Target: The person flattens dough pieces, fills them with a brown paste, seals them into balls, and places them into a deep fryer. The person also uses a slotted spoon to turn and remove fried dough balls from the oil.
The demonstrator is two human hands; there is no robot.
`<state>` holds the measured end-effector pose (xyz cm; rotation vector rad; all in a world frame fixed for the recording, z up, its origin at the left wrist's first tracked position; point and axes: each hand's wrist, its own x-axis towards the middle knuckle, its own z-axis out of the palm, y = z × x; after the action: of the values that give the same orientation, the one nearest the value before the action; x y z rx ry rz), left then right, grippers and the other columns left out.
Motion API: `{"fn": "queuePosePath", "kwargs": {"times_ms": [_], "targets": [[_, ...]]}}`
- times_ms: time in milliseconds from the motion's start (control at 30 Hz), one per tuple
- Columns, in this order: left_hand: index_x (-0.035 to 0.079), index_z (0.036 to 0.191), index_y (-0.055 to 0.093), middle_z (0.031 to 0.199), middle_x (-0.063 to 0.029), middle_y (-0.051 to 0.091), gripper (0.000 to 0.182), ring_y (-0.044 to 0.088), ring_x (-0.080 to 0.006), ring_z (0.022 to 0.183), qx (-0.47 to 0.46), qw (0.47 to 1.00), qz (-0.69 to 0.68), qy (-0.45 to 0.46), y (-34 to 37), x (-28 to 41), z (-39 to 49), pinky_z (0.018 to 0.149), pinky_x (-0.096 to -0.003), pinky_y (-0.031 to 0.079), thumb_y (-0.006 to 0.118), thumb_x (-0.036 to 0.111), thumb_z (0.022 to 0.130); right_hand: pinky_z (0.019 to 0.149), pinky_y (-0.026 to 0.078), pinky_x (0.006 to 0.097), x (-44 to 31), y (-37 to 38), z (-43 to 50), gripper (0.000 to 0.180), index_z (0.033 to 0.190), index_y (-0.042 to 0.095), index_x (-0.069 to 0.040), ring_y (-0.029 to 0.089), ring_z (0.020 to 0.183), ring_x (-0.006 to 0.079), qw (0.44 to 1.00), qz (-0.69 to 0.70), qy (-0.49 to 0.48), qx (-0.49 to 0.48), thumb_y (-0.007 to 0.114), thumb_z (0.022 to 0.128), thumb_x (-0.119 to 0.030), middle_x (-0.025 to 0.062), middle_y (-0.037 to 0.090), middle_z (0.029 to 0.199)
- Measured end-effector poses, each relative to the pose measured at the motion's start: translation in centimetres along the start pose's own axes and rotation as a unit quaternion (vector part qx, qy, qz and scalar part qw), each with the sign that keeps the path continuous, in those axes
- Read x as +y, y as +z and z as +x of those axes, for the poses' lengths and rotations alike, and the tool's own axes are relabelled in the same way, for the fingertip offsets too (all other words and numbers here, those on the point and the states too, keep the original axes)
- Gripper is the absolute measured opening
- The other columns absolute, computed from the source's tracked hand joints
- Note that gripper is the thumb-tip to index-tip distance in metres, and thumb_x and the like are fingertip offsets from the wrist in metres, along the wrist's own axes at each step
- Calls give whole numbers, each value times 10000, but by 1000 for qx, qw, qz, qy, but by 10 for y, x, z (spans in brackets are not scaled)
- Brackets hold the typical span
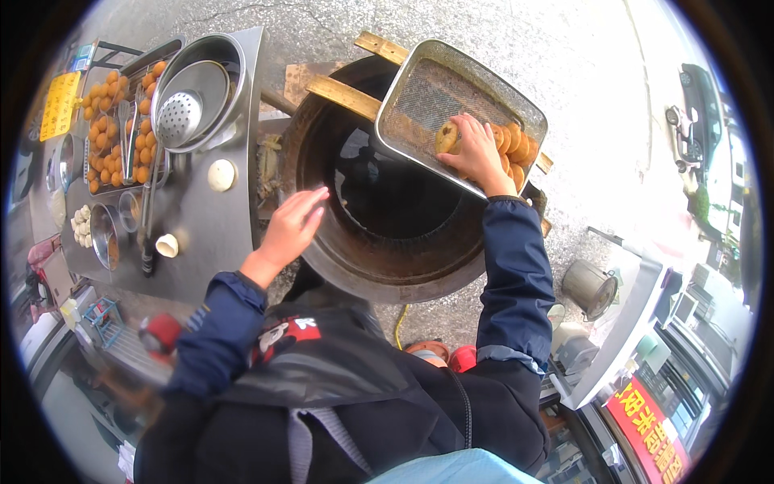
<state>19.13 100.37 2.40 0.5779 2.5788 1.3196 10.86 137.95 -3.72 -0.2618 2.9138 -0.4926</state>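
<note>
My right hand (478, 148) is over a rectangular wire-mesh basket (417, 91), its fingers around or against a round browned flatbread (446, 137); how firmly it grips cannot be told. Several golden-brown flatbreads (520, 148) stand in rows beside the hand at the basket's right end. The basket rests on wooden slats (343, 97) across a large round pot of dark liquid (393, 193). My left hand (293, 227) hangs over the pot's left rim with fingers extended and nothing in it. On the steel table to the left lie a pale dough round (221, 175) and a cupped dough piece (167, 245).
The steel table (205, 260) also carries a large steel bowl (239, 66) with strainers, a tray of orange fried balls (112, 160), tongs (132, 142) and small dough pieces (81, 227). A metal bucket (589, 289) is at the right. A person in red is blurred at lower left.
</note>
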Motion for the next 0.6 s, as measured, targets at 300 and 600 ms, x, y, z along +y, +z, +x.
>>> {"fn": "queuePosePath", "kwargs": {"times_ms": [300, 600], "targets": [[2, 1217, 590, 1129, -128, 666, 356, 616, -301, 1073, -23, 1000, 10, -9, -1, 1, -9, 941, -382, 474, 612, 10, 861, 1124, 233, 552, 6, 13, -23, 780, 1316, 467, -118, 312, 1404, 254, 999, 16, 16, -36, 827, 659, -339, 88, 485, 1381], [-1, 1209, 593, 1119, -129, 670, 350, 619, -304, 1055, -30, 999, 11, -3, 3, 2, -15, 931, -382, 477, 610, 9, 859, 1129, 196, 562, 11, 14, -23, 776, 1348, 458, -134, 295, 1416, 276, 997, 24, 35, -62, 803, 687, -349, 92, 475, 1398]]}}
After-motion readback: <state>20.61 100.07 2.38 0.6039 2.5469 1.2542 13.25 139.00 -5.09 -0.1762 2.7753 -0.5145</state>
